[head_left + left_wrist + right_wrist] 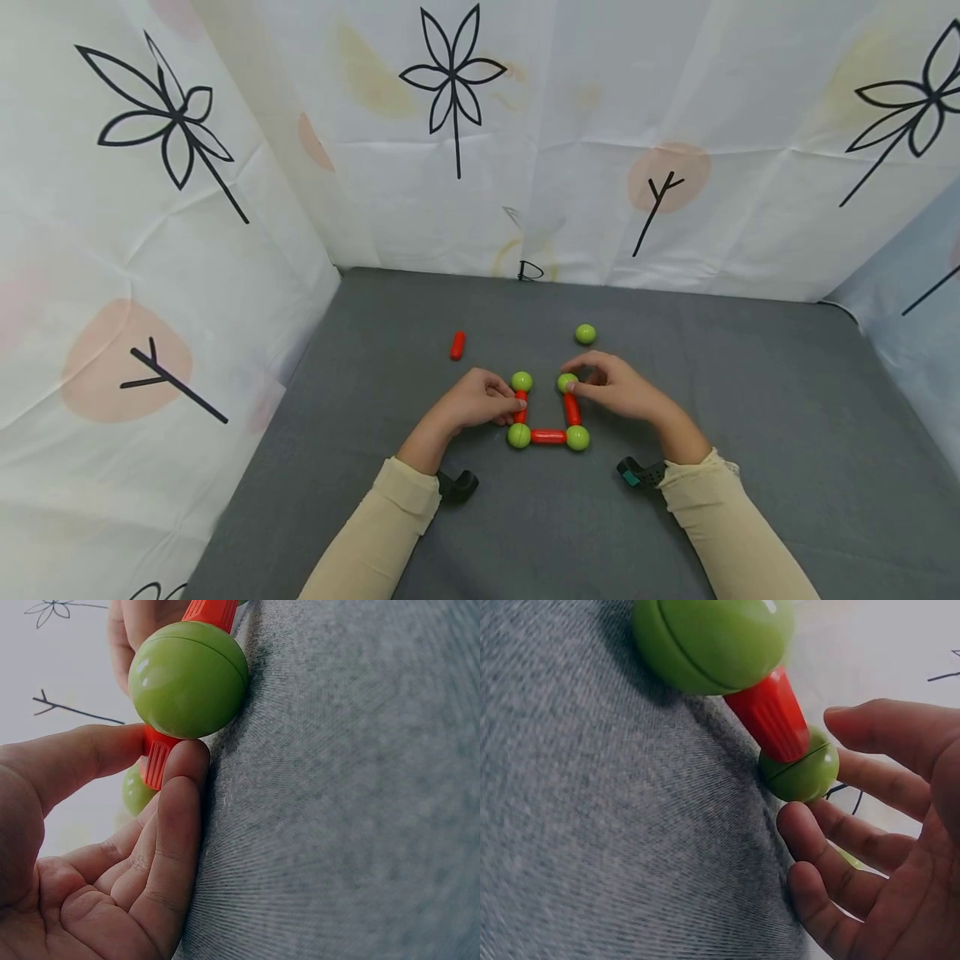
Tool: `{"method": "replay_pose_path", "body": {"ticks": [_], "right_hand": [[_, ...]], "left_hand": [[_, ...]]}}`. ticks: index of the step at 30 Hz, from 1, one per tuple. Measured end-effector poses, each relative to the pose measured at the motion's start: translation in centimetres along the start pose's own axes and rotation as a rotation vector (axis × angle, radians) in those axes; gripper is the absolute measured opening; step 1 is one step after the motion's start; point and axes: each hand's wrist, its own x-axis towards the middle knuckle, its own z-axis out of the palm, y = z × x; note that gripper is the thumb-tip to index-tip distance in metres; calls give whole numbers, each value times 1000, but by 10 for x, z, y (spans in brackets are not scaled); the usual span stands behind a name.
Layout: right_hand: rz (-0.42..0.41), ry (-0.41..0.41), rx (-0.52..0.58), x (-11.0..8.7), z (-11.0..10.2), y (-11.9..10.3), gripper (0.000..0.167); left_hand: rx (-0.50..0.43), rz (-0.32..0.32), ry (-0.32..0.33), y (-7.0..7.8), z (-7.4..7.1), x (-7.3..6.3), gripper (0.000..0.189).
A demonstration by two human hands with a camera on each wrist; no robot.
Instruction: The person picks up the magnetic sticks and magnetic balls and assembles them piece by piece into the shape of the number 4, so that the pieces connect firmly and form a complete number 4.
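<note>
A three-sided frame of red rods and green balls lies on the grey cloth. My left hand (pixel 480 400) pinches the left red rod (pixel 156 759) between thumb and fingers, just behind the near left green ball (pixel 189 679). On the other side, my right hand (pixel 618 387) is around the far right green ball (pixel 802 766). In the right wrist view its thumb stands a little apart from that ball, and the fingers are spread beside it. A red rod (pixel 548 437) joins the near left ball to the near right green ball (pixel 577 437). The far left green ball (pixel 522 382) tops the left rod.
Beyond the left hand lies a loose red rod (pixel 457 346). A loose green ball (pixel 585 334) rests behind the right hand. Grey cloth (pixel 787 433) covers the table, and a white patterned curtain (pixel 570 167) hangs around its far and left sides.
</note>
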Motion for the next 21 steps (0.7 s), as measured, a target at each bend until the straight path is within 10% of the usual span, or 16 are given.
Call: {"method": "replay_pose_path", "body": {"ticks": [21], "right_hand": [[50,17,-7,-4,-6,6,21]], "left_hand": [[-8,9,-8,0,2,0,21]]}}
